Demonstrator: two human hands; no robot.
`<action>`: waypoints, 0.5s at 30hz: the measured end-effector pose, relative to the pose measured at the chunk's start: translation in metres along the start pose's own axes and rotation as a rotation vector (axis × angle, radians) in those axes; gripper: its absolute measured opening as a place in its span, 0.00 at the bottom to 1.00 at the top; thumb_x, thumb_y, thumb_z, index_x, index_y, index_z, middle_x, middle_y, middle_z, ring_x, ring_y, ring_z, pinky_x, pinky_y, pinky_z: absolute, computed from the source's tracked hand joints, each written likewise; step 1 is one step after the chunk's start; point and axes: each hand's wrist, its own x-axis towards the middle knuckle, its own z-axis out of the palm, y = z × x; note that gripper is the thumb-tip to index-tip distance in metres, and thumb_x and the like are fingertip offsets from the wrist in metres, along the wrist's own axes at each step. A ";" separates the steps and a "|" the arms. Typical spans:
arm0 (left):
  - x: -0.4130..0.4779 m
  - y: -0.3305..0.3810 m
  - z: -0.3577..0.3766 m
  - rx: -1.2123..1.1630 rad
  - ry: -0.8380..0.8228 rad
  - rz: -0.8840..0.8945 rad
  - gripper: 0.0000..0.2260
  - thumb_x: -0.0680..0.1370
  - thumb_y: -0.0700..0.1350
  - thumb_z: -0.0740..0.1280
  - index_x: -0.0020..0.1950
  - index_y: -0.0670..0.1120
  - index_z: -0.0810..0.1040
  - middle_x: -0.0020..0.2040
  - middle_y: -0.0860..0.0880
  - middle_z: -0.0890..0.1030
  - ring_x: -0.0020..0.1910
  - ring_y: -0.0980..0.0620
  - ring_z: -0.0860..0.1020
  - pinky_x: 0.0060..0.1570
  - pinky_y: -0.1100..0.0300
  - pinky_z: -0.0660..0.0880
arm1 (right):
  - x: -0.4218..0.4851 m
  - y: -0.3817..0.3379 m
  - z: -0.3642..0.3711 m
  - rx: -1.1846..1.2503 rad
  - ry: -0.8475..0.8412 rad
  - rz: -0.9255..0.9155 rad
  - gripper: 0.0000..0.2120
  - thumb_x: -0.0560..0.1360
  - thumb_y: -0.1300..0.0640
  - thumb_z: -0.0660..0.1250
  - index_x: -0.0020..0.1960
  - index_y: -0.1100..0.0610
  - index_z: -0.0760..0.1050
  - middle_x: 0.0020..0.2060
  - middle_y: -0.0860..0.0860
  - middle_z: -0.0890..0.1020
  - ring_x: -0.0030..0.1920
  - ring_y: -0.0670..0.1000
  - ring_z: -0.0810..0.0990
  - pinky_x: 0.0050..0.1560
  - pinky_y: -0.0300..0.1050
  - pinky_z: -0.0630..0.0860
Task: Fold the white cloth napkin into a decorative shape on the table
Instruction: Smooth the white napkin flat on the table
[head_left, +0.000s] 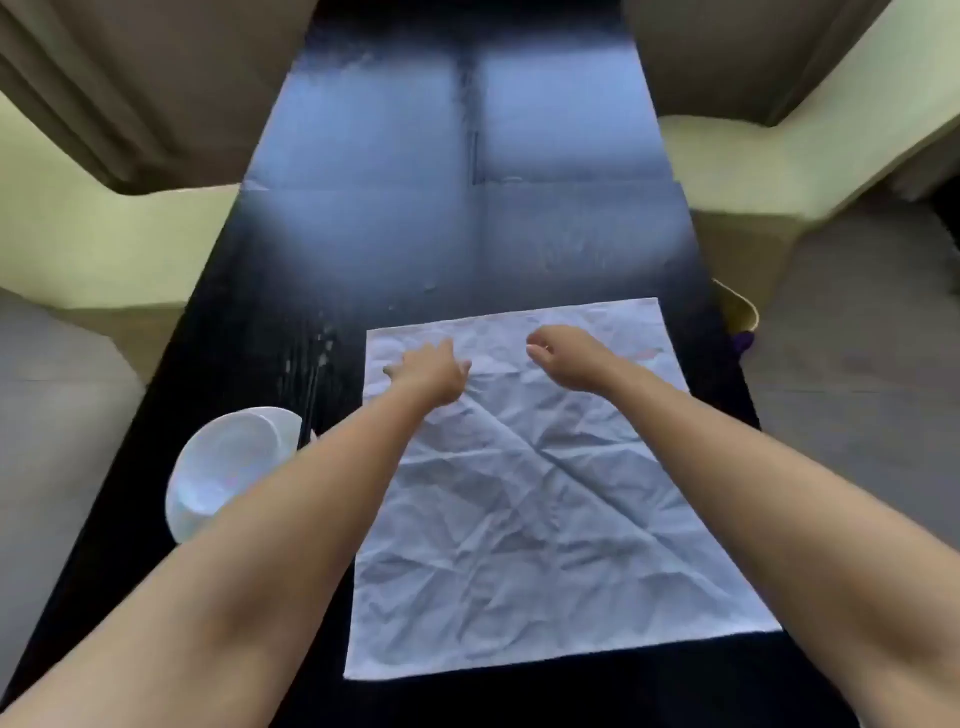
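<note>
The white cloth napkin (540, 499) lies spread flat and creased on the dark table (415, 234), with diagonal fold lines across it. My left hand (431, 371) is stretched over the napkin's far left part, fingers straight and pointing away, on or just above the cloth. Over the far middle hovers my right hand (563, 356), its fingers loosely curled and holding nothing. Both forearms reach across the cloth from the near edge.
A white bowl (228, 467) stands on the table left of the napkin, partly behind my left forearm. Pale green and grey chairs (104, 244) flank the table on both sides. A woven basket (740, 312) shows at the right edge.
</note>
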 end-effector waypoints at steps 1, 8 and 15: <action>-0.003 -0.003 0.015 -0.002 0.025 -0.052 0.23 0.80 0.56 0.50 0.74 0.50 0.56 0.75 0.44 0.58 0.72 0.41 0.58 0.68 0.38 0.56 | 0.005 0.000 0.019 0.038 0.029 0.000 0.14 0.79 0.57 0.55 0.57 0.62 0.74 0.62 0.63 0.75 0.65 0.60 0.71 0.60 0.48 0.64; 0.027 -0.019 0.074 -0.021 0.315 0.002 0.25 0.80 0.58 0.47 0.76 0.56 0.47 0.78 0.50 0.42 0.76 0.49 0.39 0.70 0.38 0.36 | 0.039 0.012 0.103 -0.160 0.251 -0.033 0.31 0.78 0.40 0.46 0.76 0.55 0.49 0.77 0.52 0.48 0.77 0.52 0.44 0.74 0.50 0.39; 0.075 -0.012 0.053 0.038 0.406 0.078 0.23 0.81 0.53 0.46 0.76 0.54 0.45 0.78 0.51 0.42 0.76 0.51 0.40 0.70 0.40 0.36 | 0.102 0.007 0.081 -0.199 0.361 -0.008 0.28 0.79 0.45 0.50 0.76 0.53 0.49 0.77 0.51 0.48 0.77 0.53 0.44 0.74 0.56 0.37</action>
